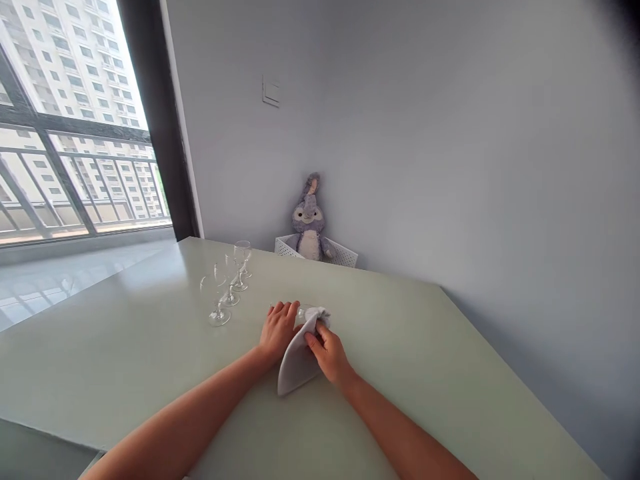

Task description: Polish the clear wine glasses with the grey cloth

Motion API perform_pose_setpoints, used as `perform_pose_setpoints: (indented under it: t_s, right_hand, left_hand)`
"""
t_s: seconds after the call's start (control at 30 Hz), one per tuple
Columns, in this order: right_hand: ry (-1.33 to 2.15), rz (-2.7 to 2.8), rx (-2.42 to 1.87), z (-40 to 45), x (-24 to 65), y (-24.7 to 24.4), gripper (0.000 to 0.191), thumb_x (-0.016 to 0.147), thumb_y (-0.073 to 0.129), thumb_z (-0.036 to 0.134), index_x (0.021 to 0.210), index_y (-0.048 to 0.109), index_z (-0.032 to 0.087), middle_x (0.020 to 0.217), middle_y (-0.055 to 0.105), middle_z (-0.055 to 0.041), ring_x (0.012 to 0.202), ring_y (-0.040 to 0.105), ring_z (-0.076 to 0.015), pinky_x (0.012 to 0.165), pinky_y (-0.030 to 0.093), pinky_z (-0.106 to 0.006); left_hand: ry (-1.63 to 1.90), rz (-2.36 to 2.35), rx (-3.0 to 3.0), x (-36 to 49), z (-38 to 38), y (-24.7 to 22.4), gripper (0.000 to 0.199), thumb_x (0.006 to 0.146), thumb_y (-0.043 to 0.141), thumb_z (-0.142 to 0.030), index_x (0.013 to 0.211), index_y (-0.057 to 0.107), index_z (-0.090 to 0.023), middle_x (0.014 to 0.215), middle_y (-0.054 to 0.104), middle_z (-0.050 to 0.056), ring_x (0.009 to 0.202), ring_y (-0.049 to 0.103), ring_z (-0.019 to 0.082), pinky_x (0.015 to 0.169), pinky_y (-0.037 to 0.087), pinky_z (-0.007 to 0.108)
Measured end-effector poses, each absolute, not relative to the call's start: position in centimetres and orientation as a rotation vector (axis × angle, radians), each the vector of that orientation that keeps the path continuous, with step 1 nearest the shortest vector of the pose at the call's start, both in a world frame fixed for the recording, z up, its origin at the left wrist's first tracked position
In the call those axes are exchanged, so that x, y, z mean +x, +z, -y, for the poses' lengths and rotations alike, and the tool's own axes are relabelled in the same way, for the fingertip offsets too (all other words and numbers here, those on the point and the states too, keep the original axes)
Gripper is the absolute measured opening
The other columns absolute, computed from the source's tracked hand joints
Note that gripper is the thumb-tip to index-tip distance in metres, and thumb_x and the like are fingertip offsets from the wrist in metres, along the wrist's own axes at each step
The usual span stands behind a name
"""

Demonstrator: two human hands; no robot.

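My left hand (280, 328) is closed around a stemmed glass (303, 311), which lies tilted over the table and is mostly hidden by the fingers and a cloth. Thumb and fingers of my right hand (330, 352) pinch the light grey cloth (299, 368) against the glass, and a loose corner hangs down toward me. To the left of my hands, several clear stemmed glasses stand upright in a row. The nearest glass (219, 316) is at the front of that row, and a farther glass (243, 250) is near its back.
The pale green table (410, 347) spans the view. Beyond its far edge, a plush rabbit (309, 223) sits in a white perforated basket (345, 256). Grey walls close off the back and right. At the left is a window (80, 160) with a railing outside.
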State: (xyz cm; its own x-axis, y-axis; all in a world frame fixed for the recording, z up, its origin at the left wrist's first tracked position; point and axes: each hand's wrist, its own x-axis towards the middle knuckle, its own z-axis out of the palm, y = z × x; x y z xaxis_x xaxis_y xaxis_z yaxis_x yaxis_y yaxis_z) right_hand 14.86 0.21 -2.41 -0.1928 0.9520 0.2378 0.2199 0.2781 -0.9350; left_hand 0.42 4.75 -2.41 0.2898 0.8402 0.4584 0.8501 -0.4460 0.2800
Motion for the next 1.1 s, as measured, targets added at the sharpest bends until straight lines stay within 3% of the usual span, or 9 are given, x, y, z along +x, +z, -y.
perform_pose_setpoints:
  t_s: [0.1,0.23,0.4,0.57,0.67,0.77,0.87,0.97,1.1]
  right_hand:
    - [1.314,1.458,-1.051,-0.6,15.7,-2.7,0.031,0.075,0.056,0.043,0.088,0.062,0.016,0.061,0.059,0.0005,0.053,0.056,-0.0128,0.049,0.047,-0.024]
    - [1.606,1.23,-0.909,-1.6,16.4,-2.5,0.031,0.068,0.064,0.043,0.076,0.061,0.013,0.058,0.058,0.0004,0.047,0.056,-0.0117,0.045,0.045,-0.024]
    - [1.689,1.348,-0.868,-2.2,18.3,-0.2,0.032,0.07,0.063,0.045,0.075,0.061,0.014,0.057,0.059,0.0005,0.045,0.056,-0.0124,0.048,0.045,-0.027]
    - [1.701,1.908,-0.884,-1.2,20.9,4.5,0.023,0.07,0.064,0.034,0.077,0.064,0.013,0.07,0.064,-0.0018,0.058,0.062,-0.0148,0.066,0.047,-0.03]
    - [1.721,1.978,-0.892,-1.0,21.5,5.8,0.023,0.072,0.062,0.035,0.078,0.064,0.013,0.069,0.065,-0.0025,0.063,0.063,-0.0169,0.072,0.047,-0.033]
    - [1.559,1.745,-0.989,-1.6,21.0,4.8,0.027,0.073,0.061,0.038,0.083,0.065,0.013,0.067,0.064,-0.0018,0.058,0.062,-0.0156,0.074,0.047,-0.035]
    - [1.525,1.503,-0.987,-2.2,19.8,3.4,0.035,0.074,0.059,0.042,0.093,0.063,0.013,0.075,0.064,-0.0041,0.053,0.06,-0.0146,0.063,0.05,-0.035]
    - [1.55,1.589,-0.959,-2.0,19.5,3.7,0.036,0.071,0.061,0.041,0.093,0.064,0.013,0.081,0.064,-0.0051,0.052,0.059,-0.0137,0.056,0.05,-0.031]
    - [1.7,1.864,-0.874,-1.1,21.0,6.0,0.029,0.07,0.063,0.038,0.084,0.066,0.012,0.076,0.064,-0.0038,0.052,0.059,-0.013,0.052,0.049,-0.027]
  left_hand:
    - [-0.818,1.382,-2.518,0.6,-4.7,-2.2,0.037,0.076,0.055,-0.022,0.112,0.049,-0.019,0.094,0.062,0.008,0.096,0.048,0.025,0.089,0.03,0.04]
    - [-0.864,1.123,-2.462,0.2,-4.6,-1.2,0.041,0.079,0.051,-0.019,0.12,0.045,-0.021,0.091,0.063,0.006,0.098,0.05,0.022,0.1,0.02,0.044]
    - [-0.794,1.191,-2.648,-0.6,-4.8,-0.3,0.039,0.082,0.047,-0.041,0.115,0.048,-0.02,0.077,0.062,0.005,0.071,0.057,0.018,0.077,0.04,0.034]
    - [-0.656,1.323,-3.621,-1.0,-4.3,0.6,0.056,0.081,0.026,-0.061,0.1,0.052,-0.015,0.059,0.056,0.001,0.046,0.048,0.011,0.049,0.037,0.022]
    - [-0.713,1.211,-3.806,-0.5,-3.7,1.2,0.058,0.085,0.016,-0.056,0.096,0.054,-0.013,0.063,0.058,0.003,0.052,0.052,0.012,0.054,0.041,0.024]
    - [-1.09,1.358,-3.114,0.3,-3.2,1.1,0.044,0.085,0.033,-0.05,0.109,0.051,-0.017,0.088,0.062,0.008,0.08,0.056,0.019,0.075,0.041,0.032]
    - [-1.078,1.305,-2.706,0.6,-3.3,0.7,0.044,0.082,0.044,-0.043,0.116,0.048,-0.016,0.09,0.061,0.011,0.086,0.054,0.023,0.083,0.036,0.039]
    - [-0.999,1.388,-2.852,0.0,-3.7,0.7,0.038,0.084,0.04,-0.043,0.111,0.051,-0.018,0.074,0.061,0.006,0.07,0.055,0.018,0.071,0.039,0.031]
    - [-0.712,1.274,-3.782,-0.6,-3.5,1.4,0.047,0.087,0.024,-0.051,0.089,0.055,-0.016,0.06,0.057,0.001,0.051,0.051,0.011,0.053,0.039,0.022]
